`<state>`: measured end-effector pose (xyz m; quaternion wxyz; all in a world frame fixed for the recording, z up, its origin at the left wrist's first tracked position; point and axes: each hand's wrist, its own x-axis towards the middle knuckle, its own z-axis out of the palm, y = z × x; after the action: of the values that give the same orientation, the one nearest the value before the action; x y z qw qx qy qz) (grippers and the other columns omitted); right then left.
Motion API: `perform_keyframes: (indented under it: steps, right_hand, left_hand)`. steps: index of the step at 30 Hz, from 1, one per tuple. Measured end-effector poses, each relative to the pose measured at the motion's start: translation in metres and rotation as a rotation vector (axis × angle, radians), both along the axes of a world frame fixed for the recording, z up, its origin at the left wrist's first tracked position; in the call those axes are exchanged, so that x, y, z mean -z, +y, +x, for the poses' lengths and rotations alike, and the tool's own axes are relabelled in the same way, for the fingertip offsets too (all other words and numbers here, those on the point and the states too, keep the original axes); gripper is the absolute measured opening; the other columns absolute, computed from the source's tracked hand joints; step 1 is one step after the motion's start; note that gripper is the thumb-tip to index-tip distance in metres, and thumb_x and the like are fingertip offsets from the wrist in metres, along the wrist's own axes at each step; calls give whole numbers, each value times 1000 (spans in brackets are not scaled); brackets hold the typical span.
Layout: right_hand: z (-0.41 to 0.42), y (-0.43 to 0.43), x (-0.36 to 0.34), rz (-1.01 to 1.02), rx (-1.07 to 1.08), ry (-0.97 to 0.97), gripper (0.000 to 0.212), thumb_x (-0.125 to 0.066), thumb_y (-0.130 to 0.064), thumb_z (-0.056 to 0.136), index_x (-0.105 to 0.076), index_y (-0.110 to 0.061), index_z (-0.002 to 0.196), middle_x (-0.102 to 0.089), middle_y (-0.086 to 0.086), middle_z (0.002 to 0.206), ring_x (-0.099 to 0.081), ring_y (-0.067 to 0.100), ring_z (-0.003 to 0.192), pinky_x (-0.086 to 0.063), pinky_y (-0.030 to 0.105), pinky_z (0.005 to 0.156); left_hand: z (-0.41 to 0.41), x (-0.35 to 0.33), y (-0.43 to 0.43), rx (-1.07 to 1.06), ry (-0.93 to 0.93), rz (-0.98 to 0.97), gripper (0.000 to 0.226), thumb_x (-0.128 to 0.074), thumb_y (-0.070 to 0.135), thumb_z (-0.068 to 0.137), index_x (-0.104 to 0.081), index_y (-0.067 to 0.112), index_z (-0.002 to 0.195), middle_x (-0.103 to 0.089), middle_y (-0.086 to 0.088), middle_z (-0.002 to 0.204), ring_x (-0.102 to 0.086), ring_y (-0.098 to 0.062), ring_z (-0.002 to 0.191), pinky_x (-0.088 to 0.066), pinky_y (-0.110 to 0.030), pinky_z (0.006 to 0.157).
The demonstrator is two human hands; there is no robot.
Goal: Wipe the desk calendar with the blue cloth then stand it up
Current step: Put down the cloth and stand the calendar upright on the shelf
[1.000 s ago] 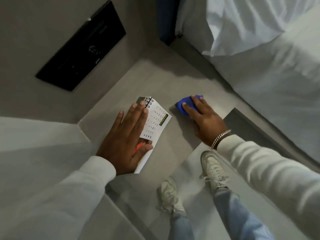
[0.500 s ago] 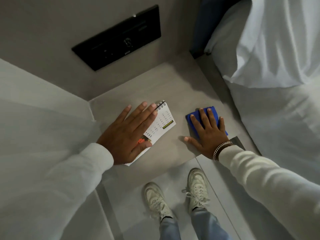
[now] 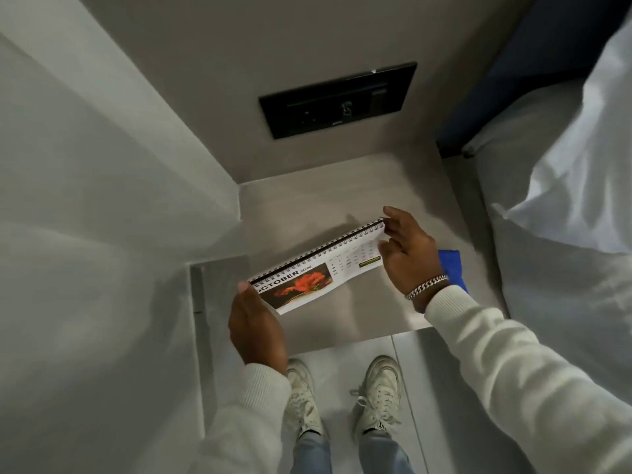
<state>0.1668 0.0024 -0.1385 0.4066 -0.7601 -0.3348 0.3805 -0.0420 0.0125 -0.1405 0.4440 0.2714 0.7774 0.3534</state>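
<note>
The desk calendar (image 3: 318,273), spiral-bound with an October page and a red flower picture, is lifted over the grey bedside shelf (image 3: 342,186). Its spiral edge points up and away from me. My left hand (image 3: 256,323) grips its left end and my right hand (image 3: 407,254) grips its right end at the spiral. The blue cloth (image 3: 451,265) lies on the shelf behind my right wrist, mostly hidden, with no hand on it.
A black switch panel (image 3: 338,100) is set in the wall above the shelf. A bed with white linen (image 3: 564,200) borders the shelf on the right. A white wall (image 3: 102,200) closes the left side. My feet in white sneakers (image 3: 342,395) stand below.
My right hand has left the blue cloth and taken the calendar's right end. My left hand went from pressing it flat to gripping its left end. The calendar has come up off the shelf.
</note>
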Motion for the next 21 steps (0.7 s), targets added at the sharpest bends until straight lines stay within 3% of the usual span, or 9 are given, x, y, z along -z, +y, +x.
perform_keyframes:
  steps: [2, 4, 7, 9, 11, 13, 15, 17, 21]
  right_hand:
    - [-2, -2, 4, 13, 14, 5, 53, -49, 16, 83, -50, -8, 131, -62, 12, 119, -60, 25, 112, -50, 45, 102]
    - [-2, -1, 6, 44, 59, 30, 56, -47, 19, 82, -50, -8, 130, -62, 13, 122, -60, 25, 114, -50, 42, 101]
    - [2, 9, 7, 100, 122, 60, 58, -49, 21, 80, -50, -8, 130, -60, 8, 123, -59, 22, 116, -51, 40, 98]
    - [6, 25, 7, 133, 150, 95, 60, -49, 22, 79, -49, -9, 130, -59, 6, 124, -59, 20, 114, -52, 38, 97]
    - [11, 46, 8, 145, 165, 130, 64, -48, 23, 79, -45, -11, 134, -57, 11, 131, -57, 20, 118, -55, 28, 91]
    - [13, 68, 8, 156, 161, 135, 68, -47, 22, 80, -41, -13, 138, -53, 13, 138, -54, 20, 124, -56, 18, 84]
    - [15, 87, 10, 177, 163, 143, 71, -47, 20, 80, -37, -14, 141, -49, 12, 143, -51, 21, 128, -55, 31, 93]
    - [18, 102, 13, 162, 171, 154, 72, -47, 17, 81, -34, -17, 143, -48, 11, 144, -51, 20, 128, -53, 43, 97]
    - [21, 122, 17, 127, 203, 225, 77, -45, 17, 81, -28, -21, 146, -56, 14, 136, -59, 19, 115, -56, 34, 83]
  left_hand:
    - [2, 2, 5, 15, -33, 5, 50, -35, 44, 98, -59, 2, 85, -55, -39, 116, -51, -54, 108, -42, -58, 100]
    - [0, -2, 12, 9, -96, 46, 51, -35, 46, 98, -62, 13, 71, -67, -26, 92, -45, -52, 87, -42, -56, 91]
    - [-1, -4, 36, 48, -201, 83, 55, -34, 48, 99, -63, 39, 53, -62, 15, 58, -55, -13, 71, -41, -37, 89]
    - [0, -4, 59, 76, -232, 123, 48, -32, 48, 101, -60, 36, 64, -64, 20, 59, -59, 7, 63, -45, -29, 81]
    - [4, -6, 85, 120, -226, 157, 41, -30, 49, 100, -61, 36, 76, -66, 21, 74, -61, 13, 64, -48, -28, 82]
    - [9, -9, 108, 162, -213, 180, 39, -30, 52, 99, -63, 35, 86, -67, 12, 92, -62, 7, 81, -51, -34, 94]
    - [13, -13, 128, 180, -210, 176, 48, -30, 56, 98, -65, 24, 96, -70, -5, 105, -64, -7, 92, -50, -39, 102]
    - [17, -12, 144, 197, -175, 151, 49, -29, 61, 95, -62, 26, 86, -69, -4, 95, -64, -13, 88, -51, -43, 102]
    - [18, -10, 162, 245, -95, 147, 42, -29, 61, 95, -55, 37, 73, -62, 10, 81, -61, -5, 80, -55, -42, 97]
